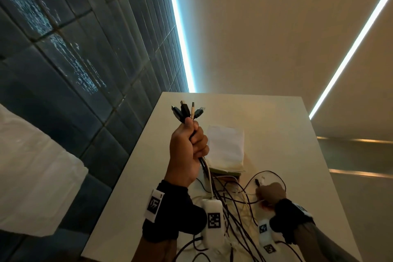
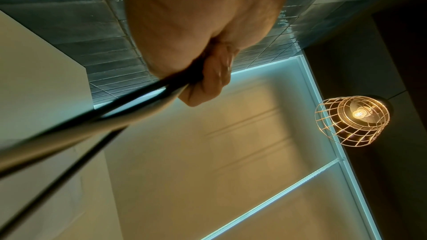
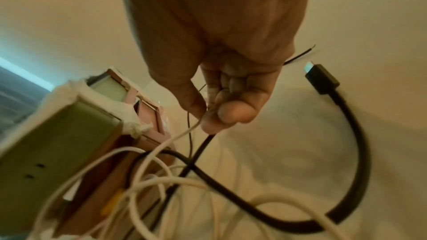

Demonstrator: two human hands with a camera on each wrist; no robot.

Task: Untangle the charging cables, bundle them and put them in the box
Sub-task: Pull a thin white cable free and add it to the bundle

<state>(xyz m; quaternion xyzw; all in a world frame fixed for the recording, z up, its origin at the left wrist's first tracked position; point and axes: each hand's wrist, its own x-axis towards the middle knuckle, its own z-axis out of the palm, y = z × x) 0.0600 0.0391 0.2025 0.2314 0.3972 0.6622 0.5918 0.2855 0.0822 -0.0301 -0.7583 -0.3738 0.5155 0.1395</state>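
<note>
My left hand [image 1: 191, 136] is raised above the table and grips a bunch of cables, mostly black and one white. Their plug ends [image 1: 188, 110] stick up out of the fist. In the left wrist view the fingers [image 2: 208, 78] curl round dark cables [image 2: 97, 116] that run down to the left. The rest of the cables lie tangled [image 1: 234, 208] on the table. My right hand [image 1: 265, 194] is low over the tangle. There its thumb and fingers [image 3: 208, 118] pinch a white cable [image 3: 166, 143] and a black one [image 3: 201, 147]. A black plug [image 3: 322, 78] lies loose beside it.
The green box [image 3: 57, 143], wrapped in white paper [image 1: 225, 147], stands on the white table [image 1: 287, 134] just beyond the tangle. A dark tiled wall runs along the left. A wire-cage lamp [image 2: 353, 121] hangs overhead.
</note>
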